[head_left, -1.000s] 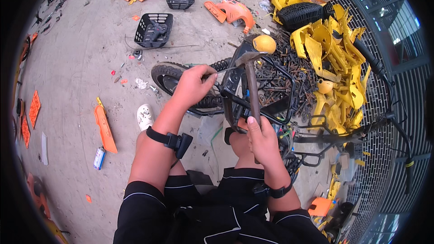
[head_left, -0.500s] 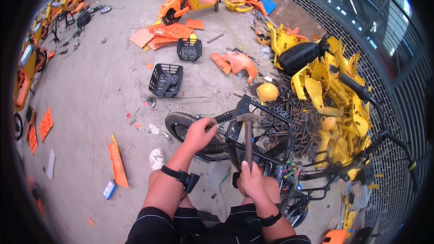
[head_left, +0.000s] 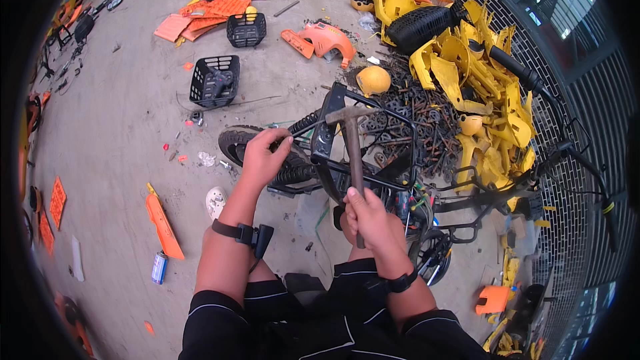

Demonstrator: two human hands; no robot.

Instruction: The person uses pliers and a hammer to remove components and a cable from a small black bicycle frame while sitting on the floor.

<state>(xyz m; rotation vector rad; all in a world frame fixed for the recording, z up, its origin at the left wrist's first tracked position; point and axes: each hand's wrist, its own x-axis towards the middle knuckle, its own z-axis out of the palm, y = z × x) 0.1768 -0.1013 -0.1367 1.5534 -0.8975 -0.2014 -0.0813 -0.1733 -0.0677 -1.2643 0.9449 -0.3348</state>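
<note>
My right hand (head_left: 370, 220) is closed around the wooden handle of a hammer (head_left: 355, 157). The hammer's metal head is raised over the black frame (head_left: 325, 137) of a stripped scooter. On the left side of that frame, my left hand (head_left: 265, 153) pinches a thin metal rod (head_left: 303, 131), whose far end points at the frame near the hammer head. I cannot make out whether the rod's tip touches the frame. Below my left hand lies the scooter's rear wheel (head_left: 233, 145), beside a coil-spring shock absorber (head_left: 305, 123).
Beyond the frame, dark metal parts (head_left: 433, 120) and broken yellow panels (head_left: 460, 60) are heaped along the brick wall. Two black baskets, one nearer (head_left: 215, 80) and one farther (head_left: 247, 30), lie on the floor near orange panels (head_left: 213, 10). Handlebars (head_left: 567, 150) stick out at right.
The view has shifted, so the scene sits higher and further left in the picture. The hammer head now appears slightly higher against the frame. Both hands keep their grips.
</note>
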